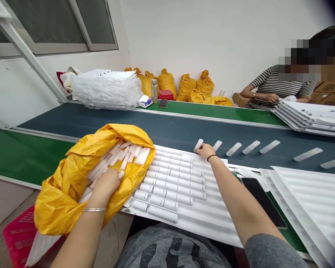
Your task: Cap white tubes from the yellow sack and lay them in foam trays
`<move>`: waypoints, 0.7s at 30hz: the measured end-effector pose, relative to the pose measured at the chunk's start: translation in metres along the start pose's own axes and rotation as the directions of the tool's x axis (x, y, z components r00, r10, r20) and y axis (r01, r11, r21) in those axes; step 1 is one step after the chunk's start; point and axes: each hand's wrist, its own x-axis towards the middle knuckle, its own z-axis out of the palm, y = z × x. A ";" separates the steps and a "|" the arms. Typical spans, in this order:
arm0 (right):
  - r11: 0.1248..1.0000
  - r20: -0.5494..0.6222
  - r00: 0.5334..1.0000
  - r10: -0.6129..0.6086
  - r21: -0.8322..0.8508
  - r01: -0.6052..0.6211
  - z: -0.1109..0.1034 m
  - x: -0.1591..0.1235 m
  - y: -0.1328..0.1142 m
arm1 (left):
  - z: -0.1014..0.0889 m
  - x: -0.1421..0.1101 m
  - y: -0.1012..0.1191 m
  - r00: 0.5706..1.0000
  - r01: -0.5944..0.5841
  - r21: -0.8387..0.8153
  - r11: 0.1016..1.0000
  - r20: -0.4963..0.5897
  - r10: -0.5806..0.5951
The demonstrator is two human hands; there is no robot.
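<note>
My left hand reaches into an open yellow woven sack full of short white plastic tubes. Its fingers are curled, and the end of one white tube sticks out at the fingertips. My right hand is at the near edge of the dark conveyor belt, pinching a translucent white tube that stands tilted there. Between my arms lies a ridged white tray, with rows of white printed tubes lying in its grooves on the left side.
More translucent tubes stand spaced along the belt to the right. A black phone and stacked white trays lie at right. Across the belt, a person works beside another tray stack. A plastic-wrapped pile stands far left.
</note>
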 end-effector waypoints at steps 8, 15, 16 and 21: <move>0.989 0.139 0.980 -0.142 -0.021 0.147 0.000 -0.067 0.018 | -0.008 -0.018 0.024 0.908 -0.254 -0.321 0.912 -0.405 0.111; 0.957 0.066 0.956 -0.286 -0.018 0.288 -0.003 -0.116 0.011 | -0.015 -0.049 0.084 0.838 -0.544 -0.805 0.237 -0.534 0.110; 0.949 0.035 0.949 -0.313 0.049 0.311 -0.007 -0.123 0.006 | -0.015 -0.053 0.092 0.865 -0.502 -0.860 0.091 -0.497 0.071; 0.549 -0.051 0.793 -0.607 0.695 0.464 -0.015 -0.162 -0.027 | -0.010 -0.073 0.128 0.964 -0.216 -0.924 -0.315 -0.253 0.080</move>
